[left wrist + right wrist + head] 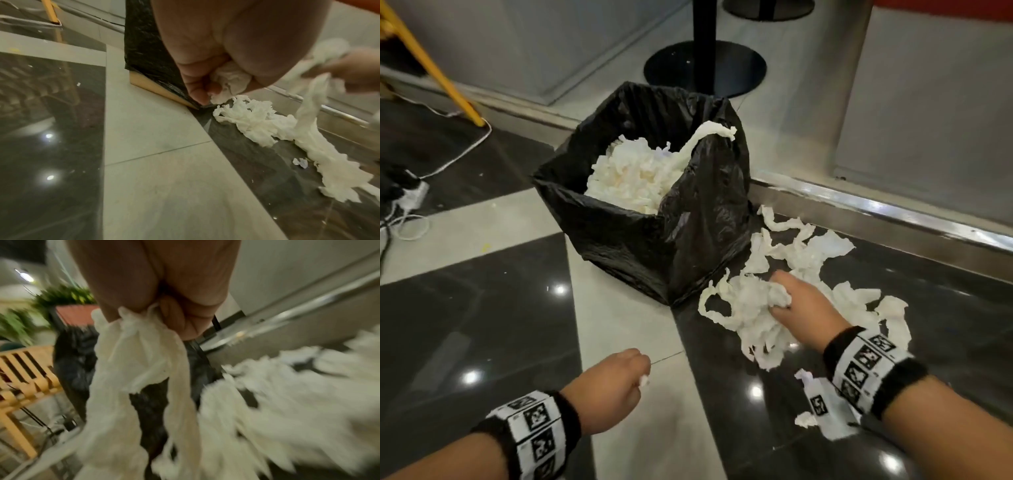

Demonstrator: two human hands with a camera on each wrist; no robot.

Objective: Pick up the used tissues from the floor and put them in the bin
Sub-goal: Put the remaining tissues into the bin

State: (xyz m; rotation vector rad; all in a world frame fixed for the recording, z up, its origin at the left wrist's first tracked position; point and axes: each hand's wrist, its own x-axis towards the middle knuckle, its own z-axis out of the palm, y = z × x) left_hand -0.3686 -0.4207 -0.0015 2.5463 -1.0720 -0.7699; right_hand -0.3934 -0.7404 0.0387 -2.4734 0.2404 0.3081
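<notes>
An eatery or mall floor: polished tiles [482, 308], pedestal table base [705, 66], steel kickplate [876, 212].

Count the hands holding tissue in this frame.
2. The left hand grips a small wad over the pale floor strip; the right hand grips a long bunch of tissue beside the bin.

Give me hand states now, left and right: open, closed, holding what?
Left hand: closed, grip on a small tissue wad.
Right hand: closed, grip on a bunch of tissue strips trailing from the floor pile.
</notes>
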